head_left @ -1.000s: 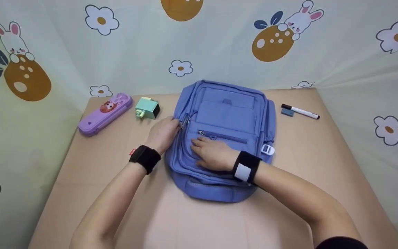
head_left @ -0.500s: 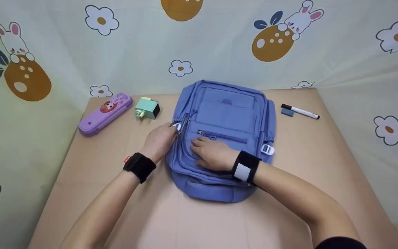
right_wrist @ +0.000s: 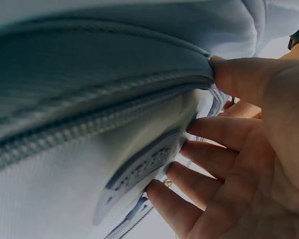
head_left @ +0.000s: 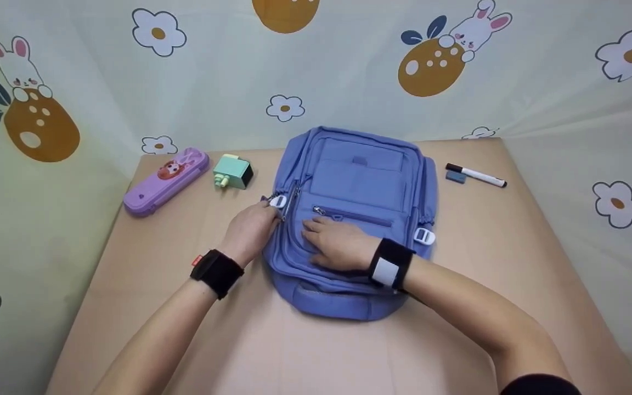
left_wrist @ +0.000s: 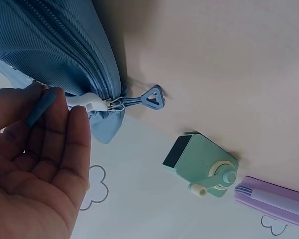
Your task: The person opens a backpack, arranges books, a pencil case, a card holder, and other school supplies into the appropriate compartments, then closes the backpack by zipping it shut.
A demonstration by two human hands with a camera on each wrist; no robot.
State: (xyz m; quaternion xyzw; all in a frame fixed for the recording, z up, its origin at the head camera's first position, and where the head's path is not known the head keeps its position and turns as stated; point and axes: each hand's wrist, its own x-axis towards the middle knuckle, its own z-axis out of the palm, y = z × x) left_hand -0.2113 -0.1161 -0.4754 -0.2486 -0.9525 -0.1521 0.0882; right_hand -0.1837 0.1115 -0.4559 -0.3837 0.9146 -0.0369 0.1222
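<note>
A blue backpack (head_left: 359,186) lies flat on the table in the head view. At its left side my left hand (head_left: 251,233) pinches a blue zipper pull (left_wrist: 41,107) between thumb and forefinger, as the left wrist view shows. A second pull with a triangular loop (left_wrist: 153,97) hangs near a white buckle (head_left: 278,202). My right hand (head_left: 343,244) rests on the lower front of the bag, below a short pocket zipper (head_left: 354,216). Its fingers lie spread and fairly straight on the fabric in the right wrist view (right_wrist: 229,159).
Left of the bag are a mint-green crank sharpener (head_left: 233,171) and a purple pencil case (head_left: 167,182). On the right lie a black-and-white marker (head_left: 476,175) and a small blue eraser (head_left: 456,177). A patterned cloth (head_left: 206,71) hangs behind the table (head_left: 316,356).
My left hand has drawn down and left along the bag's side with the zipper pull, and the white buckle there has come into sight. My right hand has stayed in place.
</note>
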